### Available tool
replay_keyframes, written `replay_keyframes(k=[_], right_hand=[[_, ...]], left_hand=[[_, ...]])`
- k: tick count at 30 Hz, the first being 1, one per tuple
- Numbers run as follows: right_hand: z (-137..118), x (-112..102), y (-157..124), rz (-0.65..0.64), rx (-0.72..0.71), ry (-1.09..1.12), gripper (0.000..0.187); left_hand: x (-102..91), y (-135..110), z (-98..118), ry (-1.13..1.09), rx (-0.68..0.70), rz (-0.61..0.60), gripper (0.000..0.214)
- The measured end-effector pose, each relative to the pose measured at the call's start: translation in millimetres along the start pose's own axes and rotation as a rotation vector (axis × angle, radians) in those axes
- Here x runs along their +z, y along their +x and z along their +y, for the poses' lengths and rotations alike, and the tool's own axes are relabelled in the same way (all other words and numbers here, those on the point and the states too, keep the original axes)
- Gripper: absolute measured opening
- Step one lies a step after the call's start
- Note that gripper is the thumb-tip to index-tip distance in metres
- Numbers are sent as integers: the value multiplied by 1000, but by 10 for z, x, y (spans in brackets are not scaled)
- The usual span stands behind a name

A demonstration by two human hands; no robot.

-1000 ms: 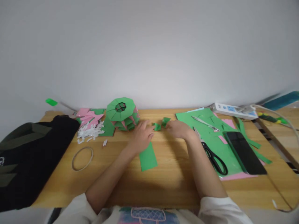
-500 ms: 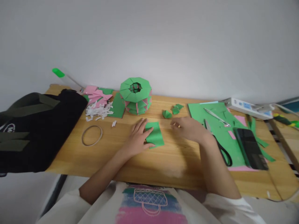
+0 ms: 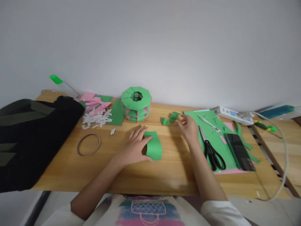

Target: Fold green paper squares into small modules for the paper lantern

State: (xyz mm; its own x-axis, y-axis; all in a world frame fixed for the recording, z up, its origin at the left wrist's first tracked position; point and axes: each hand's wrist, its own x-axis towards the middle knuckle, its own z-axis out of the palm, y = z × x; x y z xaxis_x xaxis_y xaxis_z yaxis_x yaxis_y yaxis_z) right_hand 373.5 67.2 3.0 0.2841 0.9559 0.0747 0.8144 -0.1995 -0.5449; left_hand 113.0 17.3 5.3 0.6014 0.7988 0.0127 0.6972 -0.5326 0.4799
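Observation:
My left hand rests on the wooden table with thumb and fingers around the left side of a green paper piece. That paper bows upward between them. My right hand is farther back, fingers curled, its fingertips at the right end of a small folded green paper piece. Their exact contact is hard to see. A second small folded green piece lies just left of it. Behind my left hand stands a round, layered green and pink paper structure with a hole in its top.
Black-handled scissors, a silver pen-like tool and a phone lie on green sheets at right. A power strip is behind. At left are a tape-like ring, white paper scraps and a black bag.
My right hand has moved back to the folded green piece. The green paper under my left hand, flatter before, now bows up. The whole view has shifted slightly.

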Motion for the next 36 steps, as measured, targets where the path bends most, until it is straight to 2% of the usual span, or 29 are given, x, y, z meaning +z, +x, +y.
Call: replay_keyframes(k=[3,7,9,12,14,16,18,20,23,26,29,32,36], right_hand=[[-32,18,210,2,-44,77,29],[-123,-91,264,-32,-88,257,24],[-213,-212,171,-27,-111,384,29],[-437,-421,-66,-3,-164,572,33],[-616,-547,-230,17,-204,651,27],[-772,-644,-358,50,-259,787,15],[-876,-708,-437,74,-290,875,10],[-931,-744,-478,87,-273,911,10],[-965,-772,-511,28,-245,961,20],[-979,-796,-551,-62,-265,1044,29],[-976,-821,-597,-79,-299,1034,34],[-958,-838,-637,-70,-322,977,38],[-937,-865,-661,11,-299,908,36]], left_hand=[[-60,45,33,-89,-21,-5,78],[-169,85,94,-242,-42,72,40],[-241,127,166,-271,-67,124,29],[-377,254,374,-400,-97,254,34],[-481,363,556,-656,-73,387,39],[-584,455,727,-773,-56,515,37],[-670,507,849,-709,-31,635,25],[-726,519,908,-535,19,723,17],[-752,498,909,-192,111,806,22],[-747,476,877,17,202,834,24],[-758,464,865,59,277,850,18],[-791,447,871,92,316,825,16],[-830,404,866,140,334,808,15]])
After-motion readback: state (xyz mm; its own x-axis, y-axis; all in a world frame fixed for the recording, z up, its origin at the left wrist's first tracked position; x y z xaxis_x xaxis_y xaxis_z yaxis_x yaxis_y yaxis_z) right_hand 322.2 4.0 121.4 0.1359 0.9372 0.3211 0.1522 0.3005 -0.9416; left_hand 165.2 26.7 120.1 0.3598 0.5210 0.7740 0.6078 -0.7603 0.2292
